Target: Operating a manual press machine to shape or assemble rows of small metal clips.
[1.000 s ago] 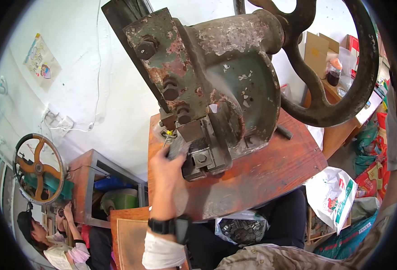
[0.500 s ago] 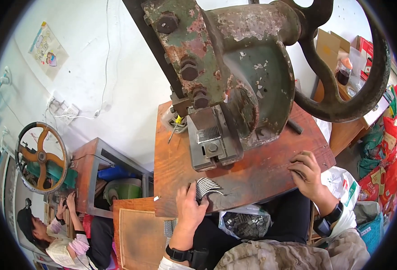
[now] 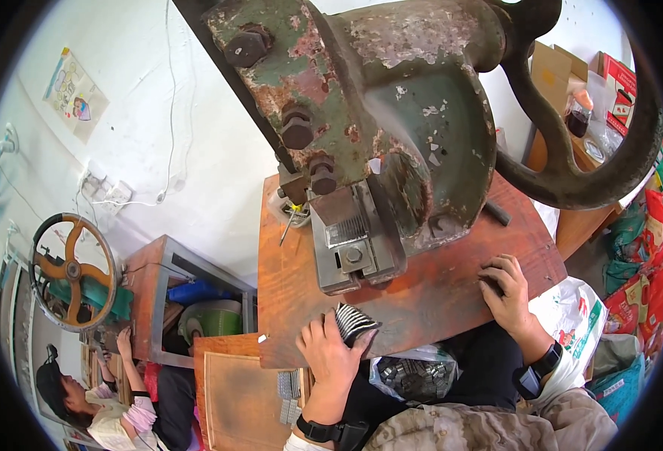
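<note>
My left hand (image 3: 330, 352), at the near edge of the wooden tabletop (image 3: 429, 301), is closed round a stack of thin metal strips (image 3: 355, 322). The strips fan out in light and dark stripes beyond my fingers. Ahead of it stands an old green hand press (image 3: 437, 120) with peeling paint. Its metal die block (image 3: 361, 255) has a bolt and a ridged plate on it. Near the tabletop's right side, my right hand (image 3: 506, 292) has its fingers curled in; whether anything is in them is hidden.
A plastic bag of small metal pieces (image 3: 416, 373) lies between my legs. Grey metal stacks (image 3: 289, 397) sit on a lower wooden board (image 3: 234, 398). The press's handwheel (image 3: 572, 188) overhangs the right. At left, a person (image 3: 83, 402) works by another wheeled press (image 3: 72, 270).
My left hand has shifted slightly right and turned, tilting the strips. The right hand has barely moved. The view has shifted a little, uncovering more of the grey stacks on the lower board.
</note>
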Demonstrator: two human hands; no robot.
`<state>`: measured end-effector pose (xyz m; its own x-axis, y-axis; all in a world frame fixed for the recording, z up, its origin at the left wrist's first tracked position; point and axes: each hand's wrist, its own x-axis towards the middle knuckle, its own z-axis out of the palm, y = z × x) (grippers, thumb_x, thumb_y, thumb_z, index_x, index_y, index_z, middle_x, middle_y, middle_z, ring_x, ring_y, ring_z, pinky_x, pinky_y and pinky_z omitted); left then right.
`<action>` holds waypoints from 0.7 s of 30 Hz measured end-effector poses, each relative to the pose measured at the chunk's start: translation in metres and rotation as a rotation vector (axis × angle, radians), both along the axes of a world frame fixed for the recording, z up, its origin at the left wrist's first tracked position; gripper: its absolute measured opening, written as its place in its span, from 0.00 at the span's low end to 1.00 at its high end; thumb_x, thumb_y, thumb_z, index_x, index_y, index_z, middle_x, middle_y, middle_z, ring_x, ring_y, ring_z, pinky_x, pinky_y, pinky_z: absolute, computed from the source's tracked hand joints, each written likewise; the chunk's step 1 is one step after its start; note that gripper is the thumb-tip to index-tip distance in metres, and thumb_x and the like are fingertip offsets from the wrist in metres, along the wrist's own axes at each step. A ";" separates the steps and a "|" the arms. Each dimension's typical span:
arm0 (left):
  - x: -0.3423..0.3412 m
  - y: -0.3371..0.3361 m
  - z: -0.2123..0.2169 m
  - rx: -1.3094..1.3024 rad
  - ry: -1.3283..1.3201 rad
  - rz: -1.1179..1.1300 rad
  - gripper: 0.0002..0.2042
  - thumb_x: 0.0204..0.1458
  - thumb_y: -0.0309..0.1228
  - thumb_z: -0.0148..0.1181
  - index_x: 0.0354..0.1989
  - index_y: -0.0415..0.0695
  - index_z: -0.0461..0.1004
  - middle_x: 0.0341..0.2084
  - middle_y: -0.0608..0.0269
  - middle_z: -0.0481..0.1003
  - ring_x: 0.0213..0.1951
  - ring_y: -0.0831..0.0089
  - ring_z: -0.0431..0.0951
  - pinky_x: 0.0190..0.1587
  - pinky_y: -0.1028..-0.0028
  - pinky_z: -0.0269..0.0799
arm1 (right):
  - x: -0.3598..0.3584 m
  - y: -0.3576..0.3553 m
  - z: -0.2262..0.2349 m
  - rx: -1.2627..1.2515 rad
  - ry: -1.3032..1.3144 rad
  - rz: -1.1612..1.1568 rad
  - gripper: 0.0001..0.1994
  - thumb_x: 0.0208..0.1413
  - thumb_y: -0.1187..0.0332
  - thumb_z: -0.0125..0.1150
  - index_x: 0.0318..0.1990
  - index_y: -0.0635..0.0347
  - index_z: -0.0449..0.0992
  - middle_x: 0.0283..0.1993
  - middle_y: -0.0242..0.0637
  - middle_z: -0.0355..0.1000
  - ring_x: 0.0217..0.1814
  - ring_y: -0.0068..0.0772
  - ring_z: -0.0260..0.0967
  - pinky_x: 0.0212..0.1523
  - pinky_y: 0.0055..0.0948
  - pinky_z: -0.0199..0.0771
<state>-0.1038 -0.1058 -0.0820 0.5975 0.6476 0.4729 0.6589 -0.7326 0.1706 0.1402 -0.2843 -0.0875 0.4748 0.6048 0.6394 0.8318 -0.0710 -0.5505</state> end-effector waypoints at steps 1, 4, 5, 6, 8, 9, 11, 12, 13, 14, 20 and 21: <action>0.002 0.001 0.001 0.049 -0.009 -0.008 0.31 0.37 0.50 0.66 0.43 0.37 0.69 0.33 0.53 0.69 0.39 0.54 0.67 0.44 0.59 0.60 | 0.000 0.001 0.000 -0.001 0.000 -0.001 0.12 0.39 0.79 0.61 0.35 0.63 0.73 0.39 0.42 0.68 0.46 0.48 0.64 0.45 0.38 0.67; 0.011 0.007 0.002 -0.027 0.067 0.000 0.28 0.38 0.49 0.66 0.39 0.37 0.71 0.31 0.54 0.69 0.37 0.55 0.69 0.40 0.61 0.64 | -0.002 0.003 0.000 -0.009 -0.047 -0.014 0.11 0.39 0.79 0.62 0.35 0.63 0.73 0.39 0.42 0.68 0.46 0.48 0.63 0.45 0.39 0.67; 0.010 0.010 0.000 -0.028 0.069 0.004 0.28 0.38 0.49 0.66 0.39 0.37 0.71 0.31 0.54 0.69 0.37 0.55 0.69 0.40 0.61 0.64 | -0.003 0.003 0.000 -0.016 -0.059 -0.016 0.11 0.39 0.79 0.62 0.35 0.63 0.73 0.39 0.42 0.68 0.46 0.49 0.64 0.45 0.39 0.67; 0.008 0.015 -0.003 -0.022 0.019 -0.001 0.26 0.39 0.48 0.66 0.37 0.37 0.71 0.30 0.53 0.70 0.35 0.54 0.69 0.37 0.62 0.65 | -0.003 0.004 0.001 -0.018 -0.073 -0.017 0.11 0.39 0.78 0.62 0.35 0.63 0.73 0.40 0.42 0.68 0.46 0.49 0.64 0.45 0.39 0.67; -0.002 0.022 -0.008 -0.028 -0.179 0.012 0.21 0.43 0.45 0.64 0.34 0.38 0.71 0.28 0.56 0.70 0.32 0.57 0.70 0.33 0.62 0.66 | -0.004 0.004 0.002 -0.022 -0.094 -0.020 0.11 0.39 0.78 0.62 0.34 0.63 0.73 0.40 0.43 0.68 0.46 0.50 0.64 0.45 0.40 0.67; -0.008 0.021 -0.003 -0.024 -0.177 0.011 0.21 0.43 0.45 0.64 0.34 0.38 0.71 0.28 0.56 0.70 0.32 0.57 0.70 0.33 0.62 0.66 | -0.004 0.003 0.001 -0.033 -0.114 -0.041 0.11 0.39 0.79 0.62 0.34 0.64 0.73 0.40 0.43 0.68 0.46 0.50 0.64 0.45 0.40 0.67; -0.032 0.012 0.014 -1.298 -1.105 -0.036 0.22 0.49 0.49 0.58 0.36 0.39 0.70 0.27 0.60 0.69 0.30 0.63 0.69 0.32 0.65 0.65 | -0.004 0.001 -0.001 -0.032 -0.103 -0.042 0.11 0.39 0.79 0.61 0.34 0.64 0.73 0.40 0.44 0.68 0.46 0.51 0.64 0.45 0.41 0.67; -0.039 0.017 0.015 -1.713 -1.414 -0.211 0.25 0.52 0.54 0.50 0.38 0.39 0.69 0.26 0.62 0.67 0.29 0.67 0.66 0.31 0.69 0.63 | -0.004 0.002 -0.001 -0.037 -0.100 -0.032 0.11 0.39 0.79 0.61 0.34 0.65 0.73 0.40 0.45 0.68 0.46 0.52 0.64 0.46 0.41 0.67; -0.043 0.013 0.016 -1.699 -1.424 -0.187 0.25 0.52 0.54 0.50 0.38 0.39 0.69 0.26 0.62 0.67 0.29 0.67 0.66 0.31 0.69 0.63 | -0.003 0.003 -0.003 -0.048 -0.102 -0.032 0.11 0.40 0.79 0.61 0.34 0.65 0.73 0.40 0.45 0.68 0.46 0.52 0.64 0.46 0.41 0.67; -0.043 0.006 0.018 -1.801 -1.547 -0.147 0.26 0.52 0.56 0.48 0.36 0.40 0.68 0.25 0.63 0.65 0.27 0.70 0.62 0.29 0.72 0.59 | -0.003 0.003 -0.005 -0.059 -0.114 -0.030 0.11 0.40 0.79 0.60 0.34 0.65 0.73 0.40 0.45 0.68 0.46 0.52 0.64 0.46 0.41 0.67; -0.069 -0.028 -0.014 -2.101 -1.708 -0.320 0.31 0.51 0.60 0.45 0.38 0.37 0.68 0.27 0.58 0.64 0.29 0.67 0.61 0.32 0.71 0.60 | -0.006 0.001 -0.005 -0.065 -0.131 -0.047 0.10 0.40 0.79 0.60 0.35 0.65 0.72 0.42 0.46 0.68 0.46 0.50 0.64 0.45 0.39 0.68; -0.068 -0.034 -0.017 -2.114 -1.710 -0.316 0.31 0.51 0.60 0.45 0.38 0.37 0.68 0.27 0.58 0.64 0.29 0.67 0.61 0.32 0.71 0.60 | -0.007 0.001 -0.006 -0.055 -0.109 -0.069 0.10 0.40 0.79 0.60 0.35 0.65 0.72 0.43 0.46 0.67 0.46 0.50 0.65 0.45 0.39 0.68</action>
<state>-0.1713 -0.1393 -0.0991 0.7284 0.6250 -0.2807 -0.5761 0.7805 0.2430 0.1337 -0.2834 -0.0935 0.4457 0.6085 0.6565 0.8787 -0.1577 -0.4505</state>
